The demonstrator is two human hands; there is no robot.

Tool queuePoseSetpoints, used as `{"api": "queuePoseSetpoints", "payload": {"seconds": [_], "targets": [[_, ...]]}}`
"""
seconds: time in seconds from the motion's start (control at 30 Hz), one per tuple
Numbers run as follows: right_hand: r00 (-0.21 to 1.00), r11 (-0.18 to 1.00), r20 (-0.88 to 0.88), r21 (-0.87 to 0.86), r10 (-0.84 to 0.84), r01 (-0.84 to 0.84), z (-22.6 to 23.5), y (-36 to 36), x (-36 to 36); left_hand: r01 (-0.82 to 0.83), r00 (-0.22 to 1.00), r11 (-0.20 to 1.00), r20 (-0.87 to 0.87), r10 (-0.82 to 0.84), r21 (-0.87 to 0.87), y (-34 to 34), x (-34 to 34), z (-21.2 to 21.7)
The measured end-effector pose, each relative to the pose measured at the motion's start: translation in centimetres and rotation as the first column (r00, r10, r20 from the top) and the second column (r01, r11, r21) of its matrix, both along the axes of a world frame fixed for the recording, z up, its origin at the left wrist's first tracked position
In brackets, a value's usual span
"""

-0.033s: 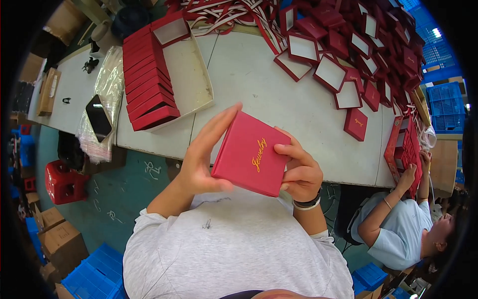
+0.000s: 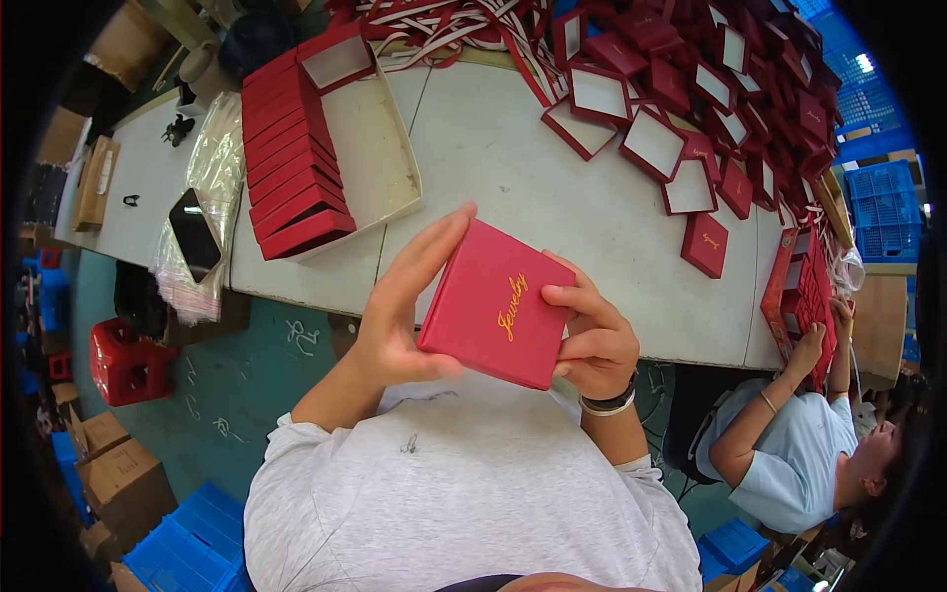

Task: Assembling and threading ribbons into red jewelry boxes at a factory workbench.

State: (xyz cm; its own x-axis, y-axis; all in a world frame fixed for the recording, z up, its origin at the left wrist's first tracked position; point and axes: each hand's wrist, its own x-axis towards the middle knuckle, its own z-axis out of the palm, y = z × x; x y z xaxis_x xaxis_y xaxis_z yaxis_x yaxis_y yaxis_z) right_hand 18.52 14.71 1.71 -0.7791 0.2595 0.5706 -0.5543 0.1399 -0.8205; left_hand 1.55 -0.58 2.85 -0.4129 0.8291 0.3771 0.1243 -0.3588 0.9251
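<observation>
A square red gift box (image 2: 483,316) with gold script on its top is held above my lap, in front of the table edge. My left hand (image 2: 395,306) grips its left side, thumb along the near edge and fingers at the far left corner. On the right side, my right hand (image 2: 604,340) pinches the box, with its thumb on top and the other fingers beside and below. The box looks closed; its underside is hidden. Beyond it stands a shallow white tray (image 2: 402,148) with a row of similar red boxes (image 2: 296,148) along its left side.
A large heap of red box parts (image 2: 681,109) covers the back right. Red and white ribbons (image 2: 454,30) lie at the back. At left are a phone (image 2: 195,235) and plastic bags (image 2: 212,158). A co-worker (image 2: 789,444) handles red pieces at right. A red stool (image 2: 128,360) stands left.
</observation>
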Motion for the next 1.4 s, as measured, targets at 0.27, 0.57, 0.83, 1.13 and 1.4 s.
{"api": "queuePoseSetpoints", "payload": {"seconds": [0.27, 0.57, 0.83, 1.13, 1.4], "targets": [[0.997, 0.995, 0.036, 0.077, -0.066, 0.063, 0.2, 0.6, 0.6, 0.020, 0.942, 0.995, -0.334, 0.013, 0.097, -0.5, -1.1, -1.4], [1.000, 0.986, 0.000, 0.167, 0.022, -0.022, 0.9, 0.2, 0.1, 0.190, 0.965, 0.982, 0.188, -0.186, -0.006, -0.9, -0.3, 0.0], [0.961, 0.971, 0.142, 0.018, -0.239, 0.239, 1.4, -0.3, -0.2, -0.068, 0.995, 0.992, 0.080, 0.060, 0.103, -0.6, 0.9, -1.4], [0.811, 0.889, 0.364, 0.190, -0.458, 0.417, 2.5, -1.2, -0.5, -0.221, 0.896, 0.974, 0.383, 0.224, -0.052, 0.3, 2.7, -2.3], [0.713, 0.759, 0.260, 0.251, -0.651, 0.601, 2.6, -3.1, -1.2, -0.216, 0.850, 0.975, 0.482, 0.213, -0.049, -0.2, 3.7, -3.6]]}}
